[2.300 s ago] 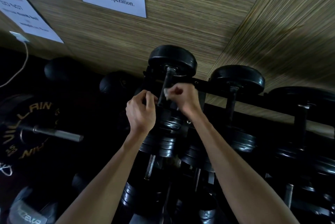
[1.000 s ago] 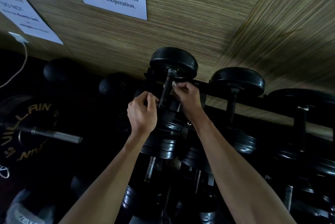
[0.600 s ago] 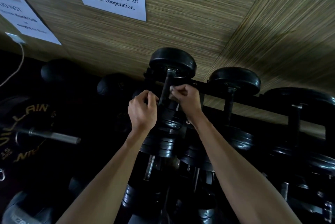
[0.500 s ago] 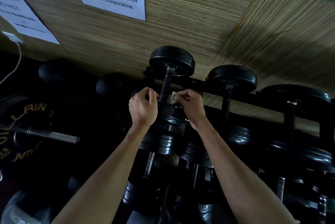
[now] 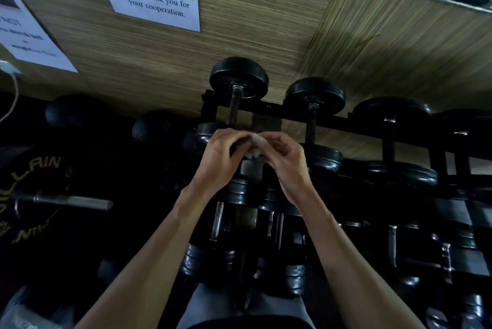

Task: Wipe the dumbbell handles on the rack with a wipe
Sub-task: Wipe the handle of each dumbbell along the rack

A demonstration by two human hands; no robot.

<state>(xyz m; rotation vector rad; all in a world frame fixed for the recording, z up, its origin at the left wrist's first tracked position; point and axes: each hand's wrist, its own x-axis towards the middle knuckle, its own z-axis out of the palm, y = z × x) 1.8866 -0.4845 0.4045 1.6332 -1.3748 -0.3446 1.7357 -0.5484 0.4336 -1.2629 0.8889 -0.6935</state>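
Both hands met just below the top-row dumbbell handle (image 5: 234, 110), the left hand (image 5: 222, 154) and right hand (image 5: 282, 155) pinching a small white wipe (image 5: 255, 142) between them. Refolding to a fresh face before moving on would likely serve best. Right of that handle, the next handle (image 5: 310, 127) waited; the rack (image 5: 269, 111) crossbar crowded both.

Black metal dumbbell rack (image 5: 271, 111) against a wood-grain wall | top rail carries a row of black round-headed dumbbells (image 5: 238, 81) side by side | lower tiers hold more, in shadow
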